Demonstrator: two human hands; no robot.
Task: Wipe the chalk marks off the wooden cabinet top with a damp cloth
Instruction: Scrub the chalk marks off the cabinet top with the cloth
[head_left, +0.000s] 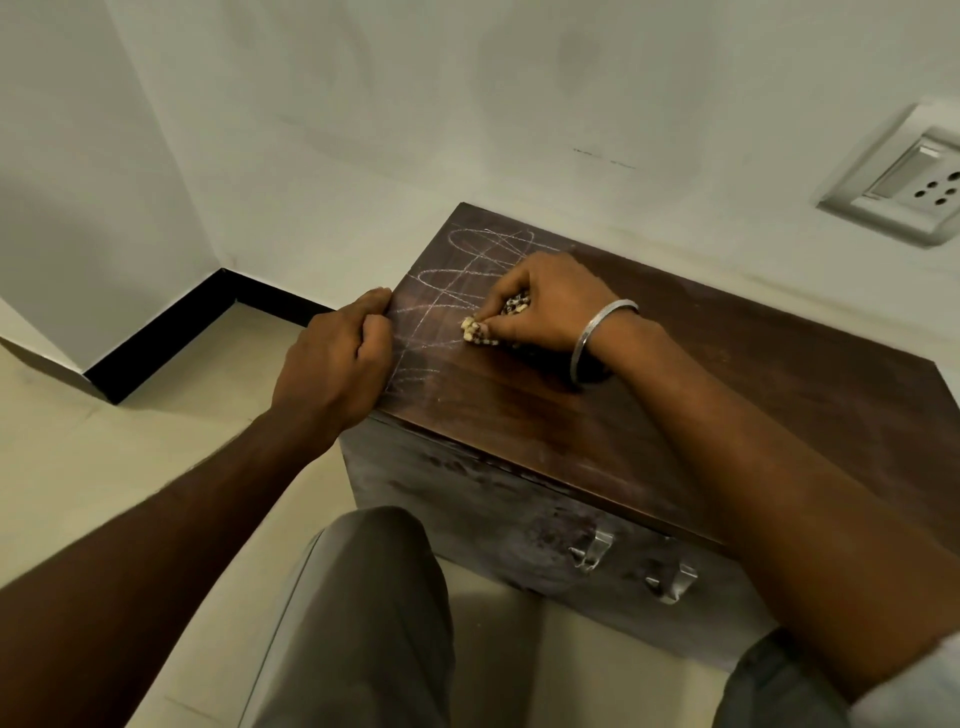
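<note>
Your right hand (540, 306) was clamped on the bunched cloth (475, 330), your left hand (337, 358) curled on the cabinet top (675, 364) edge; that small wad risked smearing the chalk marks (457, 275).

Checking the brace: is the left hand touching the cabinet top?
Touching. The head view shows the left hand curled over the left edge of the cabinet top, no gap visible.

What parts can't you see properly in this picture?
All in the head view:
- The cloth: mostly hidden inside the right hand; dampness can't be told.
- Chalk marks: some are covered by the right hand.
- Left hand fingertips: curled over the cabinet top edge.
- Cabinet's right end: cut off by the picture edge.
</note>
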